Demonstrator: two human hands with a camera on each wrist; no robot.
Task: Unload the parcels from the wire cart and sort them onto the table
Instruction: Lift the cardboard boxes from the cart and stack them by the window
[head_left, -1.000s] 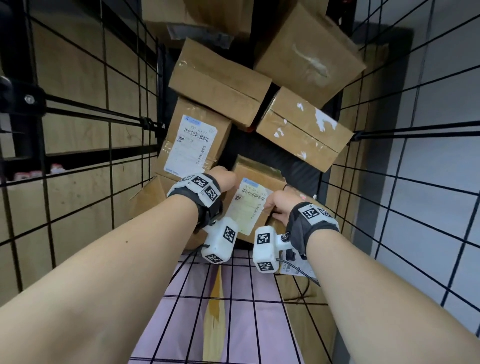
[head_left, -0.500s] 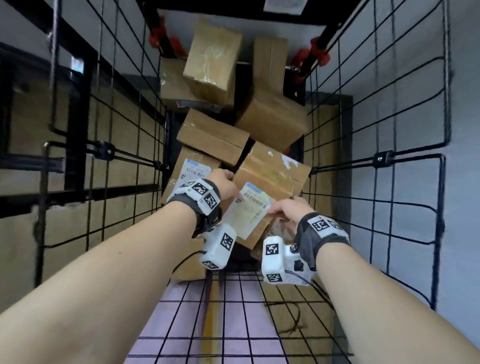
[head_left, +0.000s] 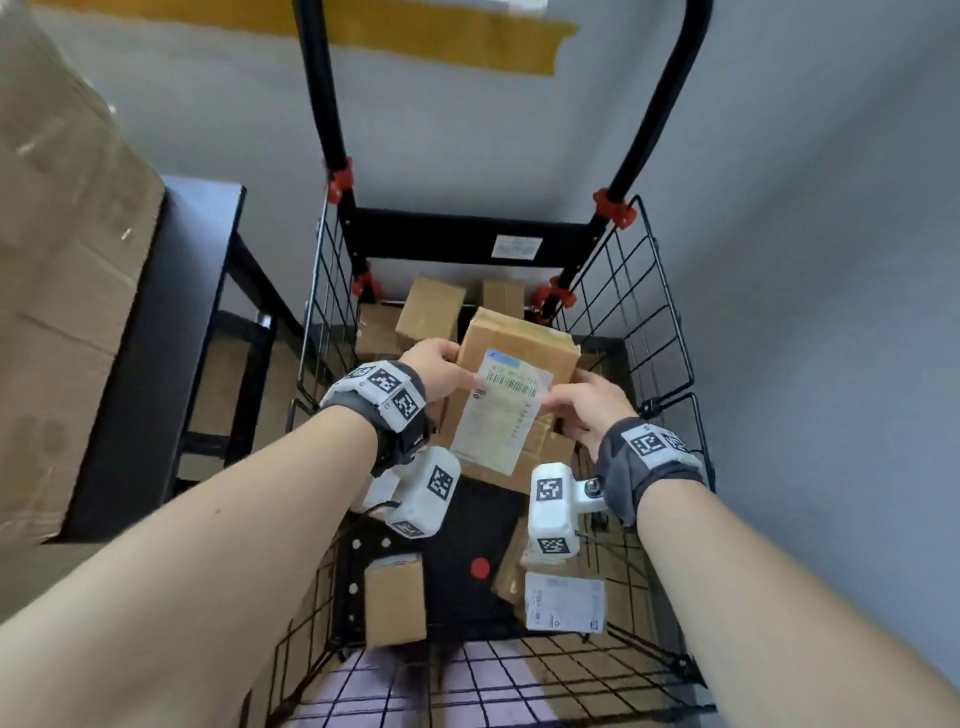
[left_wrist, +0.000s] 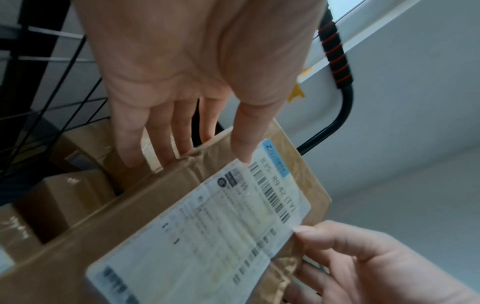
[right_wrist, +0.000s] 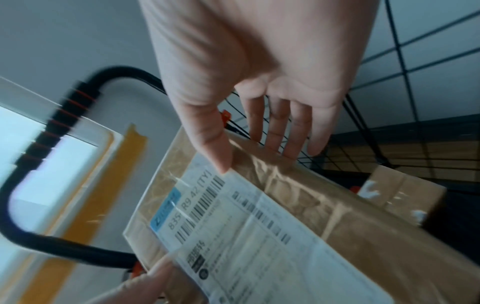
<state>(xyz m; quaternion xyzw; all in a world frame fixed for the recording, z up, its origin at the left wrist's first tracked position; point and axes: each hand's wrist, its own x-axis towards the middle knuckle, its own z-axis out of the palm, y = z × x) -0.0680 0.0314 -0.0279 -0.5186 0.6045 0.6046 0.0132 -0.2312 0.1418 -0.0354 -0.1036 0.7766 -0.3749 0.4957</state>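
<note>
I hold a brown cardboard parcel (head_left: 519, 338) with a white shipping label (head_left: 501, 415) above the black wire cart (head_left: 652, 291). My left hand (head_left: 449, 371) grips its left edge, thumb on the labelled face and fingers down the side. My right hand (head_left: 569, 402) grips the right edge the same way. In the left wrist view the left hand (left_wrist: 187, 158) pinches the parcel (left_wrist: 130, 216) at its top corner. The right wrist view has the right hand (right_wrist: 259, 162) clamped on the parcel (right_wrist: 337, 216). Several more parcels (head_left: 431, 312) lie in the cart below.
A small brown box (head_left: 395, 597) and a labelled parcel (head_left: 563, 603) lie at the cart's near end. The cart handle (head_left: 654, 104) rises at the far side against a grey wall. A black table (head_left: 171, 312) stands left of the cart, with a large cardboard box (head_left: 62, 234) on it.
Both hands have lifted the labelled parcel up out of the pile in the cart. The head view has risen, so the cart's rim and handle now show.
</note>
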